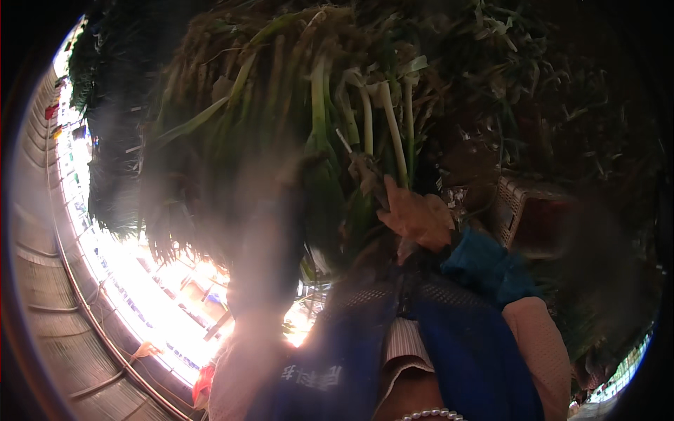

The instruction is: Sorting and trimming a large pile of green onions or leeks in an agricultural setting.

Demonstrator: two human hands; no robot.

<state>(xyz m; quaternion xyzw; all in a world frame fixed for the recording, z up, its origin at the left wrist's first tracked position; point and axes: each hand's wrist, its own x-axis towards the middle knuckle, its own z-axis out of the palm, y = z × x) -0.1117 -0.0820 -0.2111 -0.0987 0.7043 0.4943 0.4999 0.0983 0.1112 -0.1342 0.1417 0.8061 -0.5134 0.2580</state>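
Head view now, and it's the right hand (418, 216) in an orange glove, right up against the lower ends of the pale green-onion stalks (392, 133) in front of the chest, though whether its fingers pinch them I can't tell, and the left hand is lost in blur, its grip unreadable. Handling looks to be under way, but no finished bundle can be made out, and with that big leafy heap (225, 133) piled on the left, plenty appears left to work through!
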